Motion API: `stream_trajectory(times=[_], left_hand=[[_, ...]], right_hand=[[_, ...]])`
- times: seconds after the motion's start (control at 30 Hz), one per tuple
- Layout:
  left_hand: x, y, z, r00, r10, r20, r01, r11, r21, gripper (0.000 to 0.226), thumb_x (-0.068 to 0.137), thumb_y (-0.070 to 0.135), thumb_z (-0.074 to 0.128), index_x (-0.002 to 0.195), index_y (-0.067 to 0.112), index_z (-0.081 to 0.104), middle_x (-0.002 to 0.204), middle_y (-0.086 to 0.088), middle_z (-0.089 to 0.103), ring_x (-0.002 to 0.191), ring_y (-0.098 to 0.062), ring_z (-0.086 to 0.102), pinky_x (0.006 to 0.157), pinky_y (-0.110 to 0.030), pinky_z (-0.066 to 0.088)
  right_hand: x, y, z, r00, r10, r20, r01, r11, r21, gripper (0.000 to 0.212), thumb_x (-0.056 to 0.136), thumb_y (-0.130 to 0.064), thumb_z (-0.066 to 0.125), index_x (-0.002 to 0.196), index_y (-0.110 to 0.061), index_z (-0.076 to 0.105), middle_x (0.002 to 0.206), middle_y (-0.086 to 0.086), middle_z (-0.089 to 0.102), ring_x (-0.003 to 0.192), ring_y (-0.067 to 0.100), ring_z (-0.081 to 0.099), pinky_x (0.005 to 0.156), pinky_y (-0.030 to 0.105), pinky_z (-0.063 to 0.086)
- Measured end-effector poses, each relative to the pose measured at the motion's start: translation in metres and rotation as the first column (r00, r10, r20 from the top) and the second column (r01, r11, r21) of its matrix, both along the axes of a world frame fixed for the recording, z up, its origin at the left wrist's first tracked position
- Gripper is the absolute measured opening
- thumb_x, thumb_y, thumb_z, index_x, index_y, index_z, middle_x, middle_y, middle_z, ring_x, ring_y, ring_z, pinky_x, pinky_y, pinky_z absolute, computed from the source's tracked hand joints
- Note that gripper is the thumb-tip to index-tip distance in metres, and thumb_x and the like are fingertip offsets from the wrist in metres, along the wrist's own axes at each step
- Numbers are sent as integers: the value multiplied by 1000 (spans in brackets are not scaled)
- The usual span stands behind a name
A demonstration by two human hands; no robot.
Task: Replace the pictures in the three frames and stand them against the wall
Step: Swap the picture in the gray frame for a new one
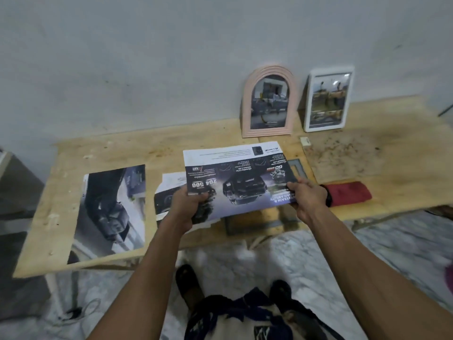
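A printed car brochure sheet (pixel 239 173) is held flat above the wooden table (pixel 103 155). My left hand (pixel 187 206) grips its near left corner and my right hand (pixel 307 196) grips its near right corner. Under the sheet lies a grey rectangular frame (pixel 257 223), mostly hidden, with one corner (pixel 296 166) showing past the paper. A pink arched frame (pixel 269 101) and a white rectangular frame (pixel 328 99) stand upright against the wall, each with a picture inside.
A large dark printed picture (pixel 110 212) lies flat on the table's left part. More sheets (pixel 166 192) lie under my left hand. A red cloth (pixel 348 192) sits at the right. A small white piece (pixel 305 141) lies near the white frame.
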State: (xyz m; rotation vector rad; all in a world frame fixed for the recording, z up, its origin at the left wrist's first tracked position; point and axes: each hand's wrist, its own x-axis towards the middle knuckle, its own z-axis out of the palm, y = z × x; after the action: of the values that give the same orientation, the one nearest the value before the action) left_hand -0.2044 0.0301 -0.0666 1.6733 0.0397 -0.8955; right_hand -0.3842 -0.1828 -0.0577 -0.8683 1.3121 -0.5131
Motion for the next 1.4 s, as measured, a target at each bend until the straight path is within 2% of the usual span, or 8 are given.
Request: stream_trajectory(times=[0.13,0.2,0.37,0.53,0.77,0.87,1.13,1.4], left_hand=[[-62,-29,-9,995,96,11,-97,994,60,18,86,-7,68,91,10,68,73,-4,75,57,-17,68,53,-28,56],[-89,-35,-13,987,150,54,-155,983,94,17,85,-8,69,92,7,65,82,-10,75,55,-13,68,48,-24,55],[-126,-42,-25,974,212,85,-226,949,219,49,82,-3,75,117,16,48,87,-14,73,52,-25,66,50,-37,55],[-121,-47,-38,974,183,131,-218,913,346,54,79,4,78,126,21,55,92,-10,75,79,-33,73,66,-53,61],[-100,-60,-53,974,76,213,-160,895,417,54,77,12,83,125,21,60,95,-4,76,84,-27,73,81,-49,60],[-92,-68,-54,955,-33,294,-119,868,483,46,78,11,82,119,17,62,96,-2,74,86,-22,68,86,-37,55],[-83,-75,-71,900,-242,362,-32,793,608,36,76,8,75,110,16,65,107,-8,71,97,-32,67,80,-37,55],[-82,-83,-76,878,-339,339,-20,680,733,47,84,14,69,130,17,57,126,-14,46,110,-36,53,91,-41,48]], right_hand=[[-54,-34,-11,986,89,-142,-100,992,-75,26,76,13,64,74,-13,62,79,15,68,64,26,64,57,32,54],[-75,-44,-19,967,124,-220,-148,984,-94,28,71,8,67,75,-19,63,83,15,70,72,29,66,61,35,54],[-97,-59,-34,911,221,-348,-271,957,-103,39,67,6,66,93,-23,64,95,9,70,83,30,69,72,50,60],[-89,-66,-42,874,279,-398,-340,936,-89,42,71,-4,68,108,-23,63,104,5,67,94,27,65,84,47,56],[-70,-81,-47,853,295,-430,-390,908,-152,37,74,2,66,108,-13,61,99,3,65,86,20,62,70,31,50],[-65,-86,-54,805,322,-498,-448,881,-154,40,72,-2,70,110,-11,65,97,5,67,87,24,64,76,37,55],[-56,-89,-60,703,332,-629,-544,821,-174,34,72,-5,69,105,-9,68,99,12,70,92,31,64,83,40,55],[-51,-100,-62,557,441,-704,-734,657,-169,29,80,-10,63,107,-4,57,98,9,57,85,23,49,72,29,36]])
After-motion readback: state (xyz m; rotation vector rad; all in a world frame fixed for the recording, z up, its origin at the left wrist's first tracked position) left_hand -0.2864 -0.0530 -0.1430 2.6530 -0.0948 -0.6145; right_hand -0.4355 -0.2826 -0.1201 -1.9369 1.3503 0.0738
